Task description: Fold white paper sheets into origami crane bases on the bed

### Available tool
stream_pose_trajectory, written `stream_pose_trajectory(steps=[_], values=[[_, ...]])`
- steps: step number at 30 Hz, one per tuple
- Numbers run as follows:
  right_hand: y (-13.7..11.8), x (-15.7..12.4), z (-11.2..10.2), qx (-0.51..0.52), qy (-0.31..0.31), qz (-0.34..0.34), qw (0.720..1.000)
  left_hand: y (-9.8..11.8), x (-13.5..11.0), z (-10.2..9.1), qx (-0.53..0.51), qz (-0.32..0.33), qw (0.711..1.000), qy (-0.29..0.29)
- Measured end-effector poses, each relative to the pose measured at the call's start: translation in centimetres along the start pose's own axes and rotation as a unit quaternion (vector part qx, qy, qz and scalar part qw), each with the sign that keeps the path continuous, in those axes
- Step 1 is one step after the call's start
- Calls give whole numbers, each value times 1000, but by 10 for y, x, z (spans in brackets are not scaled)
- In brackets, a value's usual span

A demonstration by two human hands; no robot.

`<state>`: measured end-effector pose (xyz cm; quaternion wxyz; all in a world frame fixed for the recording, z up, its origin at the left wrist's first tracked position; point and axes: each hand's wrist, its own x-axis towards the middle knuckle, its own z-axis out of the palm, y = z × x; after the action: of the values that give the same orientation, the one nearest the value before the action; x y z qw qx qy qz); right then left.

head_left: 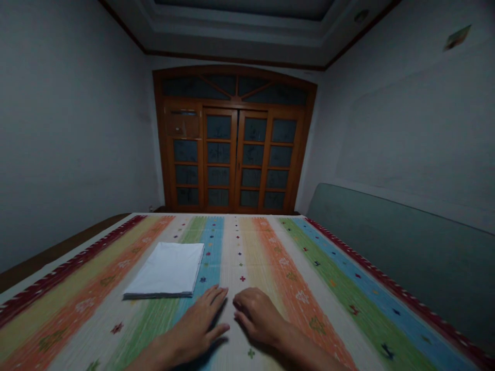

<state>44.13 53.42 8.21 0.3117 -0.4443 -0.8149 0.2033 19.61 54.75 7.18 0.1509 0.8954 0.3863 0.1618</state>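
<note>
My left hand (199, 322) lies flat, palm down, on a striped multicolour cloth (332, 288), its fingers stretched out and together. Beside it my right hand (257, 314) rests on the same cloth with its fingers curled under; whether anything is in them I cannot make out. A folded white cloth (166, 270) lies just ahead and to the left of my left hand, not touched by either hand.
The striped cloth covers a wide flat surface with dark red borders (65, 270). A grey-green padded panel (406, 252) runs along the right wall. Wooden glazed doors (234, 157) stand shut at the far end. A brown floor strip (58, 252) shows at left.
</note>
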Motion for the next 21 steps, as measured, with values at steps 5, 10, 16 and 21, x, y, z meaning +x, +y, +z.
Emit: stream_pose_trajectory(steps=[5,10,16,21], values=[[12,-43,-6,-31,-61,-8,998,-5,-18,9,-19,-2,999,-43],[26,-46,-7,-37,-147,-27,988,2,-26,4,18,50,998,-35],[33,-43,-6,-86,-227,-21,970,14,-31,-3,63,98,992,-53],[31,-44,-8,-77,-237,-49,967,12,-31,-5,70,114,989,-61]])
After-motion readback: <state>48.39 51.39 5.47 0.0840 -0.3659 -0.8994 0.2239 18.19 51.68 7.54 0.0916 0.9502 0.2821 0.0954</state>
